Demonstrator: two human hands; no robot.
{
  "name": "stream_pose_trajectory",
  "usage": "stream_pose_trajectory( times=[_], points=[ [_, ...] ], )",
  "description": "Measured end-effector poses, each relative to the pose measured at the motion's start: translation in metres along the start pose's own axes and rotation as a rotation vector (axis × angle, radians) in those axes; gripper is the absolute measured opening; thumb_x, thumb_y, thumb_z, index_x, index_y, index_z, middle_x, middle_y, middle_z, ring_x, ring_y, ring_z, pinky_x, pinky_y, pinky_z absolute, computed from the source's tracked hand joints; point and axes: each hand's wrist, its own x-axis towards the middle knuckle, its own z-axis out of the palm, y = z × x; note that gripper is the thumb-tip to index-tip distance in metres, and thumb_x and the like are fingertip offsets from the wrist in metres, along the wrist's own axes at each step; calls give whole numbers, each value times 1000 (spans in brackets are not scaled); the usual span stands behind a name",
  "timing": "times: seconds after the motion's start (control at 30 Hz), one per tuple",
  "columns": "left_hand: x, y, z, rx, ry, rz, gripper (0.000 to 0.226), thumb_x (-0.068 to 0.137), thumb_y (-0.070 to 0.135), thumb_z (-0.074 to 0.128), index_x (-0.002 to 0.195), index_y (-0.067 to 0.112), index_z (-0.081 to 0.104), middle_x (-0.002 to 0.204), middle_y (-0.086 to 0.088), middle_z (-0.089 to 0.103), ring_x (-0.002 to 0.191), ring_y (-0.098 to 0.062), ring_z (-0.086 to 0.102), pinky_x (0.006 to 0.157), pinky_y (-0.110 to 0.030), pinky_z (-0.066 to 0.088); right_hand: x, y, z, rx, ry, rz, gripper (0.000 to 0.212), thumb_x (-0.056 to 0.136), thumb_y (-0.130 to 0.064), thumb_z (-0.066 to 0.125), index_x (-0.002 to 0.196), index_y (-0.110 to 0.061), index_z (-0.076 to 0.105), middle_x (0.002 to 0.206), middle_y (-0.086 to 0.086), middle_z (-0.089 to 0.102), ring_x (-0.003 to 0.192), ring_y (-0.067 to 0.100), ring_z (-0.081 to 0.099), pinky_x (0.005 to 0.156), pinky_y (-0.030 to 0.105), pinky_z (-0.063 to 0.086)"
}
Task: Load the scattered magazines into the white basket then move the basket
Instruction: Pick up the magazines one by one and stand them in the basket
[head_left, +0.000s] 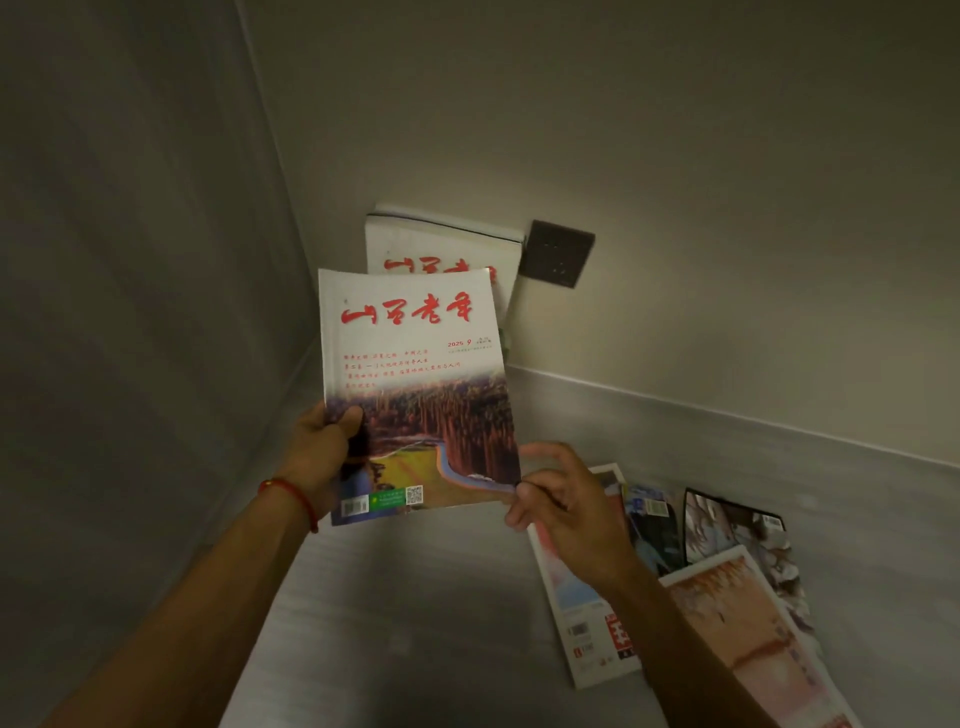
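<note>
Left hand (324, 441) fingers pinch raised magazine (415, 384) at its lower left edge; right hand (566, 506) fingers loosely curled, touching its lower right corner; four magazines (582, 613) lie along counter (415, 597) right edge; one stands at back corner

The left hand (322, 441) held a red-titled magazine (415, 389) upright by its lower left edge. The right hand (566, 499), fingers (524, 512) loosely curled, seemed to touch its lower right corner. More magazines (727, 587) lay overlapping on the worktop (415, 623).
</note>
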Motion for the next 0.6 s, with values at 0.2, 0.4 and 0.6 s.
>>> stream_pose_trajectory(
  times=[0.2, 0.4, 0.6],
  points=[
    [19, 8, -22, -24, 33, -40, 32, 100, 9, 48, 131, 2, 53, 125, -27, 62, 112, -45, 61, 99, -60, 47, 25, -10, 27, -200, 48, -209, 29, 98, -10, 54, 114, -34, 56, 75, -7, 69, 69, 18, 68, 66, 26, 57],
    [34, 23, -25, 15, 45, 157, 26, 98, 9, 53, 124, 13, 57, 116, -17, 67, 104, -36, 66, 90, -52, 55, 54, -6, 20, -333, -59, -118, 57, 92, -10, 65, 109, -62, 48, 117, 9, 67, 88, 12, 71, 76, 26, 58],
    [55, 58, 1, 122, -82, 424, 31, 98, 8, 54, 129, 11, 55, 117, -14, 67, 103, -28, 67, 84, -43, 59, 140, -47, 16, -287, 245, -57, 44, 93, -27, 65, 132, -31, 45, 102, -13, 65, 79, -14, 63, 58, -2, 43]
  ],
)
